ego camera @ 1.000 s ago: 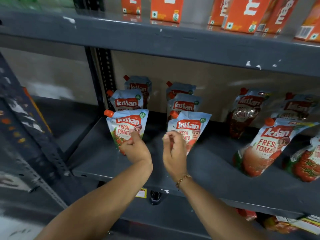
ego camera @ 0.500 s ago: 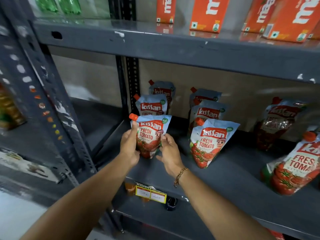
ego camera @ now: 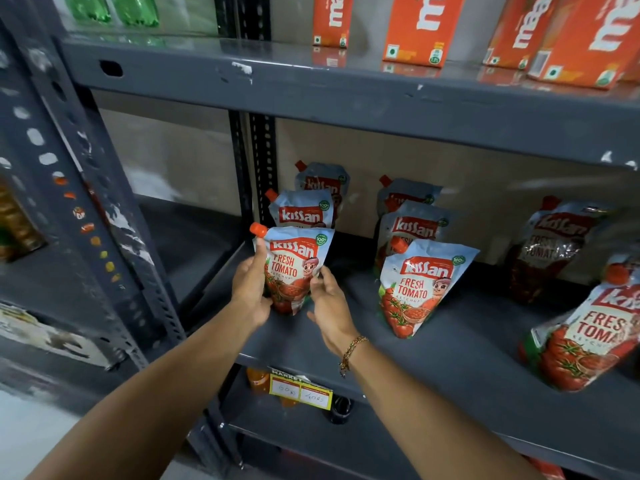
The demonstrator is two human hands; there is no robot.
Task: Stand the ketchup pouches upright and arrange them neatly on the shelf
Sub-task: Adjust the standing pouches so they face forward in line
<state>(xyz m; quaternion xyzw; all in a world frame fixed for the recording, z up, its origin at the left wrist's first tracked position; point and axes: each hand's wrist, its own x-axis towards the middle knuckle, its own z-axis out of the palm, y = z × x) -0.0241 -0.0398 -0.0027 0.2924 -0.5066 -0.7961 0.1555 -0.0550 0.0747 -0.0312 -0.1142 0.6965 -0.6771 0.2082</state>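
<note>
The front ketchup pouch point(ego camera: 297, 268) of the left column stands upright near the front left corner of the grey shelf point(ego camera: 460, 344), its orange cap point(ego camera: 258, 229) at the top left. The left hand point(ego camera: 250, 292) grips the pouch's left edge: the thumb lies up along the front face below the cap, and the remaining fingers are hidden behind the pouch. The right hand point(ego camera: 329, 304) rests against the pouch's lower right edge with fingers loosely curled and slightly spread, the fingertips touching the edge; whether they pinch it cannot be determined. A bracelet point(ego camera: 350, 351) sits on the right wrist. Two more pouches stand directly behind the held one. A second column of three pouches stands to the right, its front pouch point(ego camera: 420, 289) upright and tilted slightly. Further right, a pouch point(ego camera: 585, 336) leans at the frame edge. Orange cartons point(ego camera: 422, 26) occupy the upper shelf point(ego camera: 346, 102). A yellow price label point(ego camera: 300, 392) hangs on the front lip of the grey shelf.
</note>
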